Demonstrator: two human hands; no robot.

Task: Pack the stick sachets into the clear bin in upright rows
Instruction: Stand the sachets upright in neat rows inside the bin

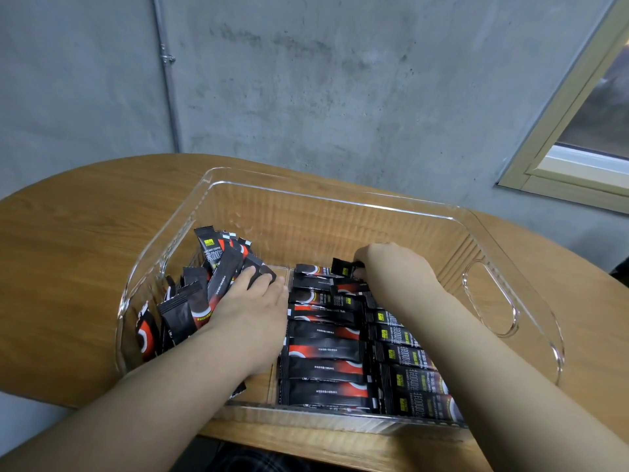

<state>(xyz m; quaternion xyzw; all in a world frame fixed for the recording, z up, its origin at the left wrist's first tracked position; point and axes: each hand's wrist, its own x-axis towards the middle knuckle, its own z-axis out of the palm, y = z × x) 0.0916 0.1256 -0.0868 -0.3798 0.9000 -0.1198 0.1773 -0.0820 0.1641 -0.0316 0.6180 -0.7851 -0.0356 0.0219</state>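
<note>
Fingers (358, 264) of your right hand (394, 270) are curled round the top end of one black sachet (342, 267), pinching it at the far end of the right-hand rows. Your left hand (252, 301) lies with its fingers fairly straight, pressing flat against a leaning bunch (221, 264) of sachets on the left side of the bin (490, 298); it grips nothing that you can see.

Both hands are inside the bin, forearms crossing its near wall. The bin stands on a wooden table (68, 240), its right wall showing a cut-out handle.

On the right half, two rows (326, 349) of sachets run from the near wall toward the far end, packed side by side and leaning over, so their printed faces show. The pinched sachet stands up above these, touching the farthest ones.

On the left half, the sachets are looser: some tilt against the left wall, some lean toward the middle under your left palm.

Behind the table rises a grey wall (306, 80), with a window frame (561, 131) at the right.
</note>
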